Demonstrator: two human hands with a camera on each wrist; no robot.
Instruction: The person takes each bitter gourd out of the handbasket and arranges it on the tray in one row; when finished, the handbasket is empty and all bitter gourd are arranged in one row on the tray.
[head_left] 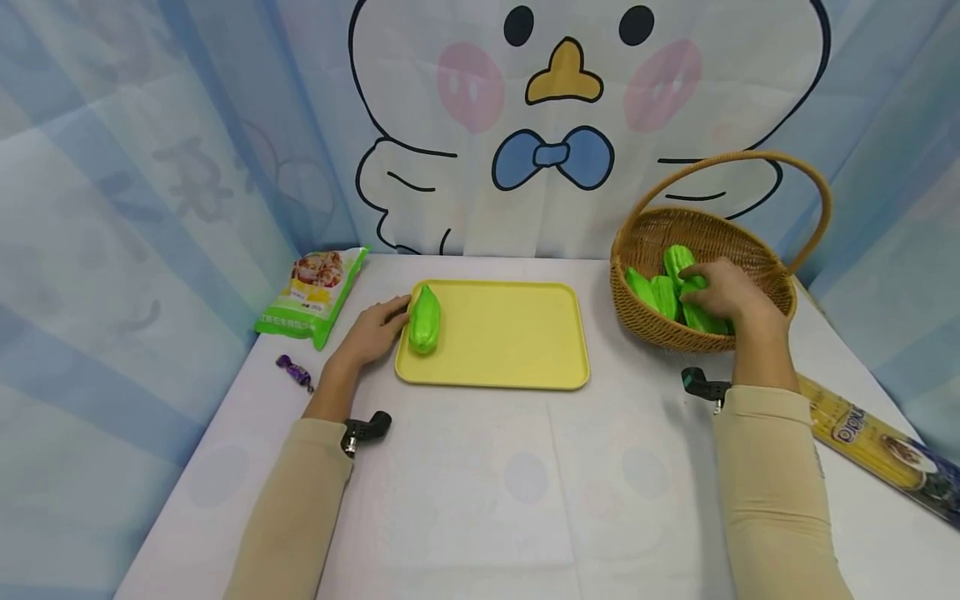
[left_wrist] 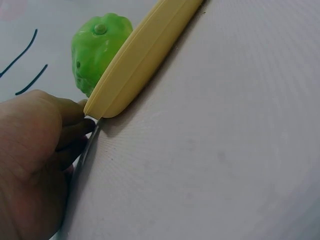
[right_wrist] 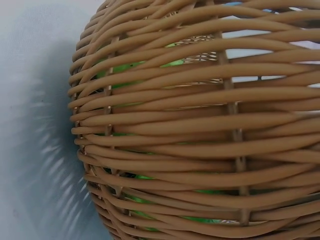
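Head view: under the bent fingers of the right hand, grip impossible to tell, lie glossy bright-green gourds in a basket; the left hand's loosely extended fingers touch the yellow tray, one tapered gourd just beside them.

The right wrist view crops the basket

"…nkara" on pasta packet, green bag lettering illegible

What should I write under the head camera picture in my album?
Left hand at the yellow tray with one green vegetable, right hand in a wicker basket of more.
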